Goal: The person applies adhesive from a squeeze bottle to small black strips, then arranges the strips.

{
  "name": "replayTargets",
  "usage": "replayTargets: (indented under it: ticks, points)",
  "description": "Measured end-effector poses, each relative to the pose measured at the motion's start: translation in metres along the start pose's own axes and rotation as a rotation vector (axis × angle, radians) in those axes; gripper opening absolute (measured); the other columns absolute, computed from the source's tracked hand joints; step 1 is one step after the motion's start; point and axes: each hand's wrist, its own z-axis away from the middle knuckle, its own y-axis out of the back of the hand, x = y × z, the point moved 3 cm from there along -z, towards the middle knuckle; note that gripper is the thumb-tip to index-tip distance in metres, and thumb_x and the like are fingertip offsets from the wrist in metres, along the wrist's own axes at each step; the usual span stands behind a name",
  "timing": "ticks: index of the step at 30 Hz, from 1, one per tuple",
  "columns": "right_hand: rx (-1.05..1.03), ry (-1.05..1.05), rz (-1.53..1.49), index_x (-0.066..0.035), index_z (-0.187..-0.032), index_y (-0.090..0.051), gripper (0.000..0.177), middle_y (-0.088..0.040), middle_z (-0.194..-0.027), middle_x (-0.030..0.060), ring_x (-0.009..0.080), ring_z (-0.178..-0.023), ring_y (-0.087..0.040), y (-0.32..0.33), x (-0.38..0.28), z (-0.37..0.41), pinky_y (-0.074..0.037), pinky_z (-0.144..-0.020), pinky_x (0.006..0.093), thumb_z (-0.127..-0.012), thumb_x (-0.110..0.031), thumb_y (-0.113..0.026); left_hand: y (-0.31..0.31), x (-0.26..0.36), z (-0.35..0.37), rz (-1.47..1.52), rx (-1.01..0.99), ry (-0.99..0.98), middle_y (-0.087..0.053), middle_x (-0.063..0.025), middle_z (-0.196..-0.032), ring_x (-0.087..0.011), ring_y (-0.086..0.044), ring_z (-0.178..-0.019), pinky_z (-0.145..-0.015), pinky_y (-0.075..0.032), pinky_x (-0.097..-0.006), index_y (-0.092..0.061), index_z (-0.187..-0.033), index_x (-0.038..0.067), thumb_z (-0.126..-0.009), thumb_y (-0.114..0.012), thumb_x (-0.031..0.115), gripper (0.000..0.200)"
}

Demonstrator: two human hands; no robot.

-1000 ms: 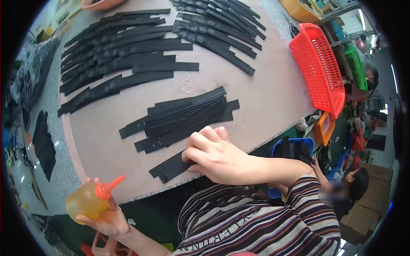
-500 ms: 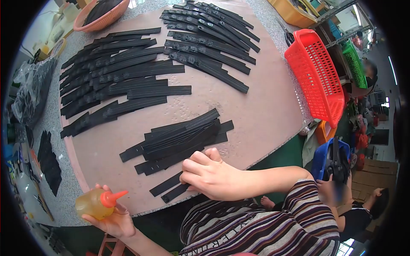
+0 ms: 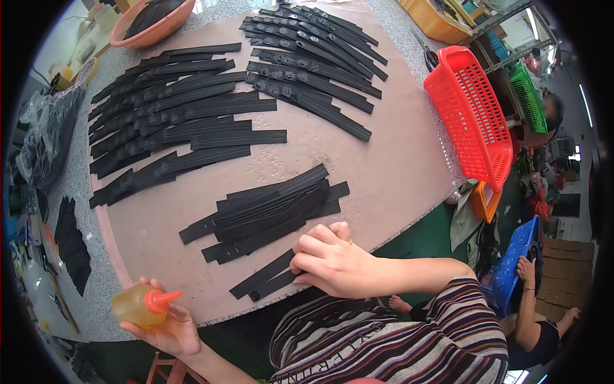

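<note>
Pinkish board [image 3: 396, 160] is lying on a grey speckled surface [image 3: 73, 185] and carrying most of the stock. Right hand [image 3: 329, 262] is resting at the board's near edge, on the right end of two black strips [image 3: 265, 281]. These are lying flat side by side, angled up to the right, just below the loose pile [image 3: 262, 208] at mid-board. Its grip: fingers are curling close together over the strip ends, fingertips touching them (cannot tell whether it is pinching or only pressing down, since the hand is hiding the contact). Left hand [image 3: 167, 329] is hovering off the near-left edge, its grip clasping a yellow glue bottle [image 3: 131, 307]. Thumb is lying by the orange nozzle [image 3: 161, 298], which is pointing right towards the two black strips and sitting well apart from them. Long rows of strips [image 3: 173, 109] are fanning across the far-left of the board, and a second batch [image 3: 313, 64] is lying far-right. Red basket [image 3: 473, 115] is sitting at the board's right edge. Orange basket [image 3: 150, 25] holding black pieces is sitting at the far-left corner. Small black pieces [image 3: 70, 240] and clear bags [image 3: 45, 134] are lying on the grey part, left. Another person's hand [image 3: 526, 269] is touching a blue basket [image 3: 515, 281] lower right, off the surface
</note>
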Motion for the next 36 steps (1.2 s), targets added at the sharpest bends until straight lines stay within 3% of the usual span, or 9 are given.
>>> replayTargets:
  ticks: [8, 15, 18, 21, 26, 29, 31, 33, 36]
  points:
    - [0.033, -0.107, -0.050, -0.013, -0.091, -0.063, 0.025, -0.054, -0.093, 0.0010, 0.0222, -0.095, -0.048, 0.007, 0.002, -0.004, -0.028, -0.082, 0.0359, -0.072, -0.016, -0.078, -0.003, -0.003, -0.001, 0.115, -0.046, 0.075, -0.038, -0.0120, -0.149, -0.0257, -0.038, -0.138, -0.101, -0.049, -0.0443, -0.028, -0.146, 0.003, -0.088, -0.069, 0.038, 0.079]
    - [0.005, -0.006, -0.297, -0.013, -0.086, -0.059, 0.017, -0.058, -0.079, -0.0021, 0.0190, -0.082, -0.052, 0.017, 0.016, -0.005, -0.033, -0.078, 0.0349, -0.076, -0.007, -0.072, 0.008, 0.003, 0.001, 0.068, -0.104, 0.081, -0.042, -0.0170, -0.145, -0.0255, -0.042, -0.135, -0.101, -0.049, -0.0434, -0.024, -0.148, 0.003, -0.089, -0.067, 0.039, 0.081]
    - [0.280, -0.140, -0.309, -0.005, -0.086, -0.064, 0.013, -0.062, -0.076, 0.0017, 0.0111, -0.071, -0.059, 0.077, 0.055, -0.023, -0.045, -0.066, 0.0255, -0.079, -0.006, -0.075, 0.007, -0.003, -0.003, 0.121, -0.107, 0.060, -0.043, -0.0131, -0.145, -0.0264, -0.042, -0.135, -0.101, -0.050, -0.0434, -0.026, -0.147, 0.005, -0.089, -0.067, 0.038, 0.079]
    - [0.555, -0.408, -0.649, -0.001, -0.093, -0.064, 0.011, -0.065, -0.086, -0.0001, 0.0047, -0.078, -0.059, 0.121, 0.131, -0.042, -0.047, -0.071, 0.0198, -0.088, -0.010, -0.069, 0.007, -0.005, -0.006, 0.134, -0.140, 0.056, -0.043, -0.0103, -0.146, -0.0269, -0.042, -0.135, -0.100, -0.051, -0.0427, -0.026, -0.147, 0.007, -0.089, -0.067, 0.037, 0.078]
    - [0.542, -0.577, -0.106, -0.003, -0.087, -0.071, 0.019, -0.064, -0.077, -0.0004, 0.0077, -0.070, -0.051, 0.123, 0.203, -0.042, -0.042, -0.065, 0.0238, -0.079, -0.018, -0.078, 0.008, 0.000, -0.002, 0.176, -0.119, 0.044, -0.039, -0.0116, -0.148, -0.0272, -0.039, -0.137, -0.101, -0.050, -0.0439, -0.025, -0.148, 0.009, -0.087, -0.070, 0.037, 0.081]
    - [0.800, -0.309, 0.161, -0.005, -0.089, -0.071, 0.017, -0.062, -0.076, 0.0005, 0.0120, -0.070, -0.049, 0.118, 0.180, -0.043, -0.040, -0.065, 0.0263, -0.079, -0.017, -0.078, 0.013, 0.008, 0.002, 0.071, -0.095, 0.016, -0.035, -0.0158, -0.149, -0.0271, -0.036, -0.139, -0.103, -0.048, -0.0470, -0.023, -0.149, 0.009, -0.083, -0.074, 0.039, 0.088]
    - [0.804, -0.226, 0.233, -0.006, -0.089, -0.071, 0.014, -0.063, -0.079, 0.0018, 0.0143, -0.071, -0.051, 0.119, 0.137, -0.040, -0.040, -0.065, 0.0261, -0.079, -0.014, -0.076, 0.003, 0.006, 0.007, 0.039, -0.048, -0.075, -0.034, -0.0191, -0.149, -0.0308, -0.035, -0.139, -0.104, -0.046, -0.0504, -0.022, -0.150, 0.008, -0.081, -0.076, 0.039, 0.094]
    - [0.611, -0.104, 0.240, -0.006, -0.087, -0.070, 0.010, -0.064, -0.079, 0.0038, 0.0164, -0.073, -0.055, 0.100, 0.068, -0.034, -0.042, -0.067, 0.0282, -0.078, -0.008, -0.073, 0.001, 0.015, 0.017, -0.192, -0.097, -0.139, -0.035, -0.0194, -0.148, -0.0348, -0.035, -0.138, -0.104, -0.044, -0.0523, -0.024, -0.148, 0.006, -0.080, -0.077, 0.042, 0.094]
    - [0.222, 0.374, 0.074, -0.003, -0.090, -0.068, 0.021, -0.062, -0.088, 0.0071, 0.0225, -0.079, -0.060, 0.040, -0.005, -0.011, -0.049, -0.069, 0.0347, -0.069, -0.003, -0.070, -0.007, 0.010, 0.041, -0.570, -0.090, -0.259, -0.036, -0.0198, -0.147, -0.0400, -0.034, -0.137, -0.103, -0.045, -0.0535, -0.029, -0.145, 0.005, -0.078, -0.076, 0.048, 0.093]
